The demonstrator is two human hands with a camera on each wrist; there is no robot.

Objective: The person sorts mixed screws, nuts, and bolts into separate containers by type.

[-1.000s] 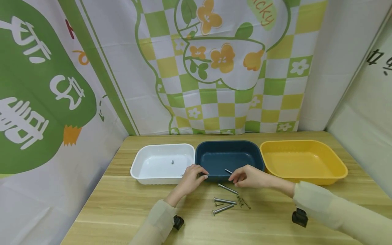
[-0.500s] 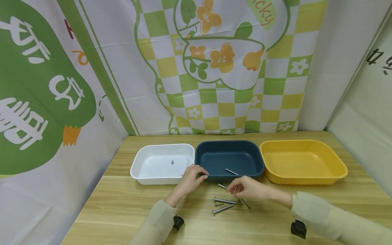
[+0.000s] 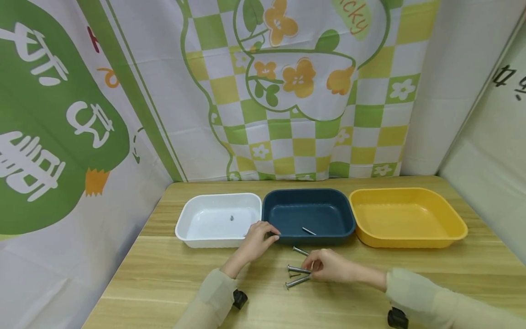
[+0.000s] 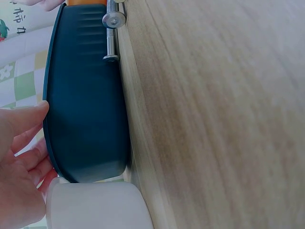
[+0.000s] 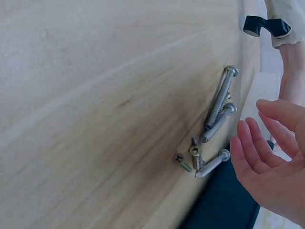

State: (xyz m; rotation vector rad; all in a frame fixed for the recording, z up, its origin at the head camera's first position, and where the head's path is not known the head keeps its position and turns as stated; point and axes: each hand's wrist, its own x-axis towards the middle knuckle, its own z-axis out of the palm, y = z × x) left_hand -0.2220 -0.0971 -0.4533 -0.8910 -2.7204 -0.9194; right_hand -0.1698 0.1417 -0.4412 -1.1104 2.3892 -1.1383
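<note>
My left hand [image 3: 254,244] rests at the near left corner of the dark blue bin [image 3: 287,239]. In the left wrist view its thumb touches the rim, and the other fingers lie over it, their tips partly hidden. Just above the loose hardware on the table, my right hand [image 3: 334,266] hovers with relaxed fingers and nothing between them. Below its fingers in the right wrist view lie three long silver bolts [image 5: 220,102] with round heads. Beside them are several small brassy screws [image 5: 182,162]. Another metal bolt or rod [image 3: 309,231] lies inside the blue bin.
To the left of the blue bin stands a white bin [image 3: 205,214] with a small metal piece [image 3: 232,218] in it. A yellow bin [image 3: 411,235] adjoins on the right. All stand on a wooden table [image 3: 148,283], with a patterned cloth [image 3: 283,151] hanging behind.
My right hand has drawn back from the blue bin's front rim, down to the bolts and screws, now covering some of them. The left hand stays put.
</note>
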